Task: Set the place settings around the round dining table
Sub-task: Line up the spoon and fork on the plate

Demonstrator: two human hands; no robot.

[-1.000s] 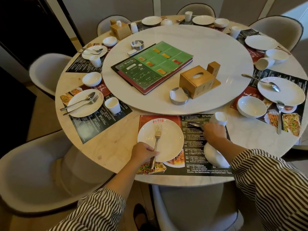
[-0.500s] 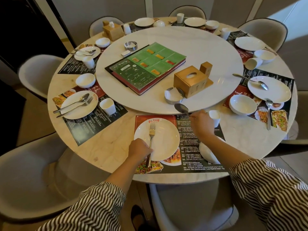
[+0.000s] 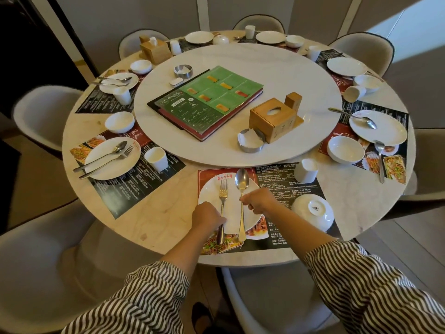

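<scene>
The steel spoon (image 3: 242, 189) has come across from beside the white cup (image 3: 305, 170) and now lies on the round white plate (image 3: 231, 206) beside the steel fork (image 3: 222, 206). Right hand (image 3: 258, 201) pinches the spoon's handle, left hand (image 3: 208, 216) grips the fork's. This setting's cutlery is being squared; next both hands likely let go.

restaurant dining room | menu (image 3: 209, 102) on lazy Susan (image 3: 289, 75) | printed placemats (image 3: 298, 186)

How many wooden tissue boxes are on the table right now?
2. One wooden tissue box stands on the marble turntable, right of the menu; the other sits at the table's far-left edge. The whole tabletop shows, so none looks hidden.
</scene>
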